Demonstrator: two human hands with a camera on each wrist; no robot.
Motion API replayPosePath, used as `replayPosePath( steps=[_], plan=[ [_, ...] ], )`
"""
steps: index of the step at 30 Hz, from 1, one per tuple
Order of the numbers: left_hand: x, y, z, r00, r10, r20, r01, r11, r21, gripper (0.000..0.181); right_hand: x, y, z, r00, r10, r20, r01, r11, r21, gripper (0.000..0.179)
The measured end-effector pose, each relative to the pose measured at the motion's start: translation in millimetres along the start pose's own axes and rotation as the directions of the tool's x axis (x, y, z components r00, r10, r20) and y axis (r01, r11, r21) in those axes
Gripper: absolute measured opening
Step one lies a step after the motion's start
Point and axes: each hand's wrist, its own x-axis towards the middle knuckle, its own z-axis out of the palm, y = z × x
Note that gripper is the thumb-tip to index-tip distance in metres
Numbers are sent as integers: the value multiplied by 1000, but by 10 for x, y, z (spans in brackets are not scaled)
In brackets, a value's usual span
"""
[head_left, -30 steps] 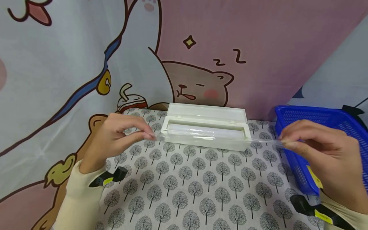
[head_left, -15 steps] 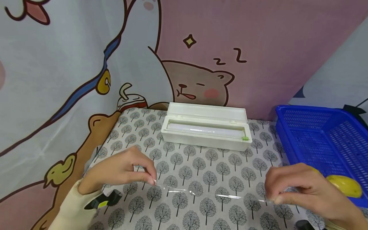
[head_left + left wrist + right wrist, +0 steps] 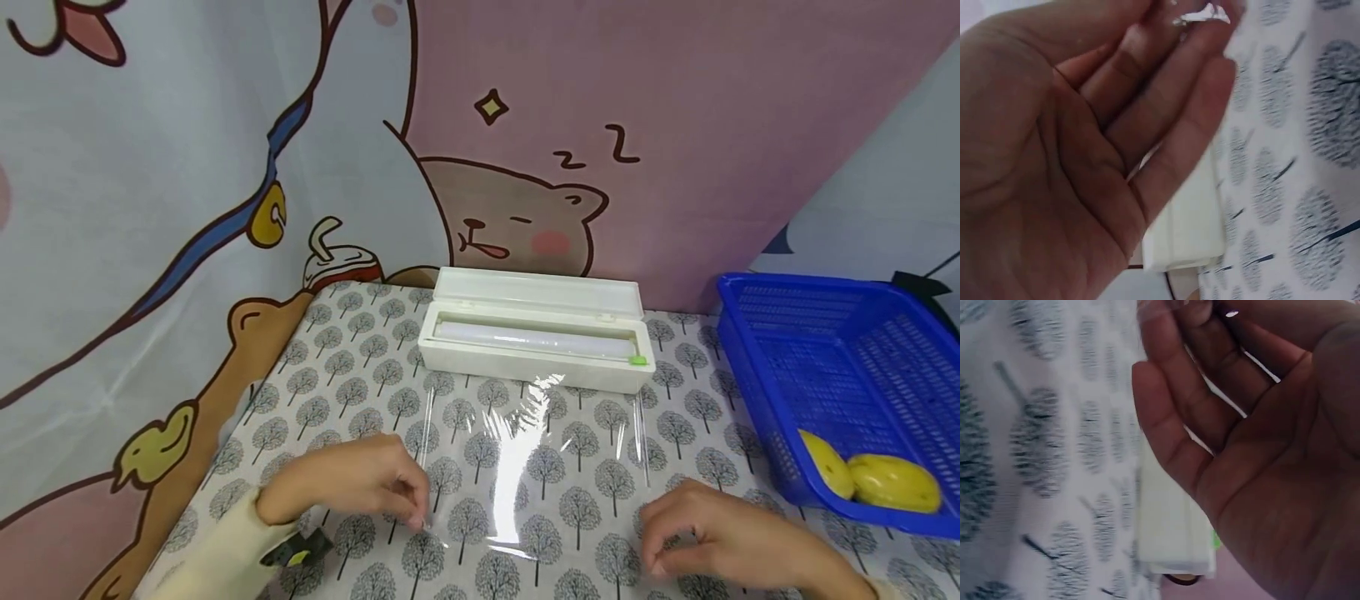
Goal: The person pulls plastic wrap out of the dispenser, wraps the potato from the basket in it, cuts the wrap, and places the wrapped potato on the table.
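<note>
Cling film (image 3: 517,471), seen from the head view: a clear sheet, glare down its middle, spread over the tree-print counter (image 3: 292,400) between the two hands and the white box (image 3: 525,373). Left hand (image 3: 356,479) has fingers and thumb drawn together, pinching the near left corner. Right hand (image 3: 720,533) similarly narrow, fingertips by the near right corner; the sheet's edge there is faint to my eye. Box sits beyond both hands, lid (image 3: 536,290) tipped back, a roll (image 3: 534,337) showing inside, green tab (image 3: 637,360) at its right end. Key relation: roll's long axis runs left to right, roughly matching the line from hand to hand, with the sheet's side edges coming straight back from it. Left hand a little nearer the box than the right. Whether the far edge joins the roll, I can't make out. Blue basket (image 3: 757,400) off to the right, two yellow fruits (image 3: 892,483) in its near corner.

Left wrist view: palm large, a shiny scrap of film at the fingertips; box end visible past the little finger.

Right wrist view: dim and soft; translucent film at the top by the fingertips, pinched as far as I can judge; box beyond the little finger, a sliver of green beside the palm
</note>
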Motion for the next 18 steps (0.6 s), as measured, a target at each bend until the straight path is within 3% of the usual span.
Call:
replayPosePath(
  steps=[4, 12, 18],
  plan=[
    [44, -39, 87, 997, -71, 29, 71, 997, 13, 10, -6, 106, 83, 1000, 24, -2, -24, 998, -62, 26],
    [91, -74, 202, 987, -152, 55, 150, 988, 42, 14, 4, 213, 147, 994, 111, 24, -112, 994, 15, 22],
    [119, -83, 279, 971, -233, 58, 227, 970, 86, 16, 5, 252, 188, 989, 142, 28, -143, 989, 39, 23]
  ],
)
